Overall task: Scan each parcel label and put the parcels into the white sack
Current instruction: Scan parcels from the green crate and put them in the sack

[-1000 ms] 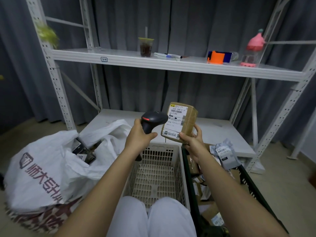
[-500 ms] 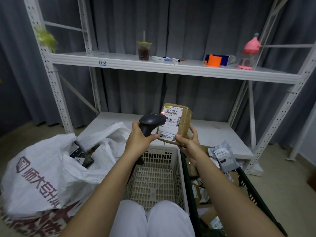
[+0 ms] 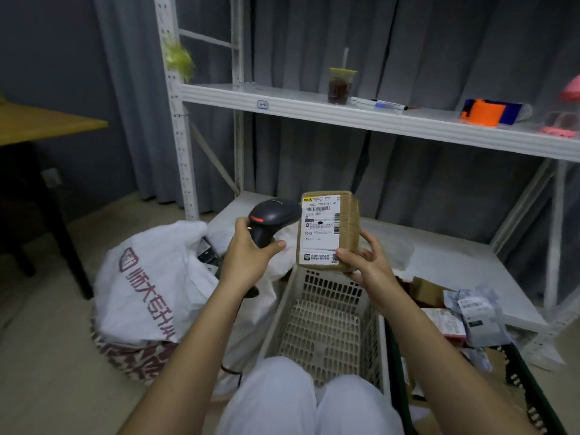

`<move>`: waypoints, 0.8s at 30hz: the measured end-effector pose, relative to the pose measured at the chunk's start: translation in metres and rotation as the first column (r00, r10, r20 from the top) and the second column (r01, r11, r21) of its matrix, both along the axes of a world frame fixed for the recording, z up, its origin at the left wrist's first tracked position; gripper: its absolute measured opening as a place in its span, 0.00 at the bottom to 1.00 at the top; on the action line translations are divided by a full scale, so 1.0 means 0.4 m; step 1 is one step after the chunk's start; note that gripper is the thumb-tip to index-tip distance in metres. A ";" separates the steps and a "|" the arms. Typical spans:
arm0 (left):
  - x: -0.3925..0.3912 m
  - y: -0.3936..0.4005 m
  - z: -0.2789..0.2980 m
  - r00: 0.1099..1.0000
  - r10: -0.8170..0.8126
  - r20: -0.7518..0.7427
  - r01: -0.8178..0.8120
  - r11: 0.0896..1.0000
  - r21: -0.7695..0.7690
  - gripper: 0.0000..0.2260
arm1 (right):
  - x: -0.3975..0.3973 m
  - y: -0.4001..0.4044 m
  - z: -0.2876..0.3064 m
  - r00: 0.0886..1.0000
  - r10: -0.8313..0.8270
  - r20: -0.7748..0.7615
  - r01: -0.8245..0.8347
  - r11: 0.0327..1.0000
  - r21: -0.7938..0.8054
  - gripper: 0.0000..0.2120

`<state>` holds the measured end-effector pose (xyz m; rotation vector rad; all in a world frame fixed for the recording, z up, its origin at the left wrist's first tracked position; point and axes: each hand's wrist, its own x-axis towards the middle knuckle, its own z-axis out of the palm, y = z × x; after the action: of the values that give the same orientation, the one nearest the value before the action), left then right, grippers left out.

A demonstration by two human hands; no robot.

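Ideally the left hand (image 3: 251, 259), gripping the barcode scanner (image 3: 271, 219), aims squarely at the label (image 3: 320, 230) while the right hand (image 3: 367, 268) holds the cardboard parcel (image 3: 343, 229) steady mid-frame.

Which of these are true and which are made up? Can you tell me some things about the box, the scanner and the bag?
1. The left hand grips the barcode scanner. True.
2. The right hand holds a brown parcel box. True.
3. The box lies inside the white sack. False: it is held up above the cream basket.
4. The drink cup stands on the floor. False: it stands on the upper shelf.
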<state>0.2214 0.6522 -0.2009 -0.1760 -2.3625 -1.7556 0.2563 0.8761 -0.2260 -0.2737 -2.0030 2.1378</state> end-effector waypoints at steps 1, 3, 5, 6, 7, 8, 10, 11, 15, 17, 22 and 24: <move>-0.008 -0.042 -0.011 0.999 0.046 0.008 -0.046 0.999 -0.005 0.24 | -0.017 -0.036 0.004 1.000 0.022 -0.002 -0.022 0.999 0.049 0.36; -0.025 -0.121 -0.033 0.992 0.122 0.035 -0.121 0.992 -0.017 0.25 | -0.058 -0.112 0.006 0.998 0.068 -0.013 -0.065 0.988 0.141 0.31; -0.040 -0.188 -0.055 0.977 0.206 0.060 -0.202 0.977 -0.072 0.25 | -0.100 -0.192 0.005 0.992 0.124 -0.020 -0.116 0.968 0.223 0.32; -0.048 -0.216 -0.067 0.964 0.258 0.068 -0.250 0.962 -0.107 0.25 | -0.123 -0.232 0.004 0.990 0.139 -0.016 -0.129 0.954 0.271 0.33; -0.056 -0.240 -0.077 0.949 0.306 0.072 -0.295 0.947 -0.126 0.24 | -0.146 -0.270 0.004 0.989 0.145 -0.012 -0.133 0.937 0.322 0.33; -0.065 -0.263 -0.089 0.936 0.342 0.085 -0.331 0.935 -0.126 0.24 | -0.171 -0.309 0.004 0.989 0.145 -0.011 -0.131 0.921 0.366 0.32; -0.083 -0.302 -0.112 0.917 0.380 0.120 -0.369 0.923 -0.107 0.24 | -0.227 -0.379 0.005 0.990 0.144 -0.004 -0.129 0.901 0.415 0.32; -0.090 -0.319 -0.124 0.912 0.387 0.136 -0.376 0.921 -0.100 0.24 | -0.253 -0.411 0.006 0.991 0.133 0.009 -0.124 0.894 0.431 0.32; -0.107 -0.361 -0.161 0.905 0.404 0.136 -0.402 0.915 -0.041 0.25 | -0.322 -0.497 -0.027 0.970 0.105 0.220 -0.227 0.719 0.657 0.38; -0.109 -0.377 -0.181 0.902 0.406 0.145 -0.405 0.914 -0.036 0.25 | -0.306 -0.511 -0.063 0.931 0.134 0.340 -0.353 0.572 0.740 0.42; -0.128 -0.388 -0.230 0.903 0.383 0.196 -0.380 0.923 -0.054 0.26 | -0.215 -0.477 -0.145 0.894 0.201 0.401 -0.445 0.512 0.735 0.44; -0.140 -0.379 -0.246 0.905 0.358 0.228 -0.349 0.934 -0.080 0.26 | -0.186 -0.462 -0.165 0.883 0.222 0.413 -0.465 0.521 0.716 0.42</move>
<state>0.1653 0.5007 -0.2995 0.4596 -2.3935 -1.6309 0.1820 0.6912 -0.2921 0.0043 -3.1739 1.1058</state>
